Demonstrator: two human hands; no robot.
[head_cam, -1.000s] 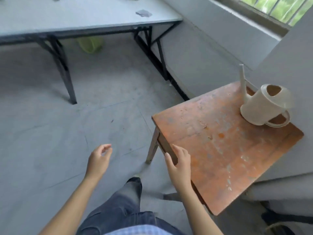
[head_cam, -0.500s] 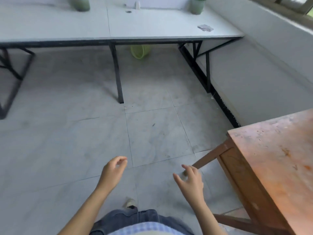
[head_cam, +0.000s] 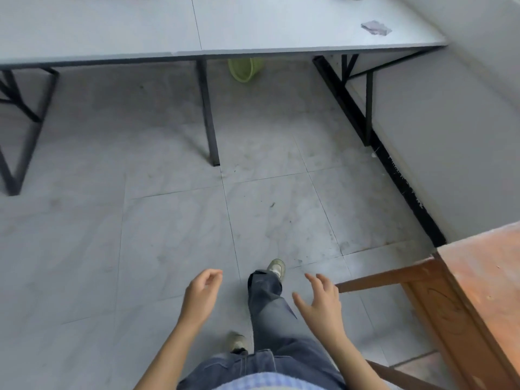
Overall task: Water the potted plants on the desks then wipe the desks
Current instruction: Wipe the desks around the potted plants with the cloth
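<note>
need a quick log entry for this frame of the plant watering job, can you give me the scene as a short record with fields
left hand: holds nothing, fingers loosely curled
right hand: holds nothing, fingers spread, near the wooden table's leg
desks: two white tops side by side, black legs
on desk: grey cloth, crumpled, near the right end
under desk: green basket
wooden table: lower right, worn orange-brown top
stance: one shoe ahead of the other on the tiled floor
</note>
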